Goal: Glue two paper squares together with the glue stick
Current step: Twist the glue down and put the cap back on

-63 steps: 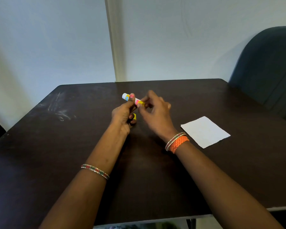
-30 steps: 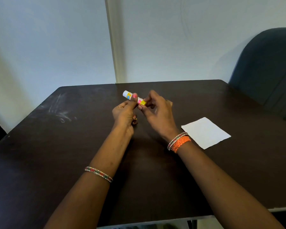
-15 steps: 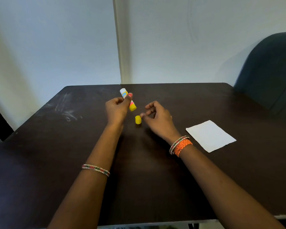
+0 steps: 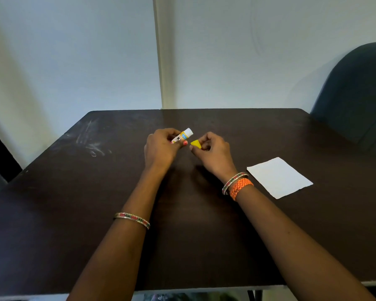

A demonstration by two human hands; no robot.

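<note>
My left hand [image 4: 161, 148] grips the glue stick [image 4: 183, 135] above the middle of the dark table [image 4: 74, 213]; its white tip points up and to the right. A little to the right, my right hand [image 4: 213, 152] pinches the yellow cap [image 4: 196, 144] between thumb and fingers, a small gap away from the stick. White paper [image 4: 279, 177] lies flat on the table to the right of my right wrist; I cannot tell whether it is one sheet or two stacked.
A dark blue chair [image 4: 356, 94] stands past the table's right corner. Pale walls rise behind the far edge. Chalky scuff marks [image 4: 91, 142] streak the table's left part.
The yellow cap, which stood on the table half a second ago, is now in my right hand. My left hand has turned the glue stick so its white end points right.
</note>
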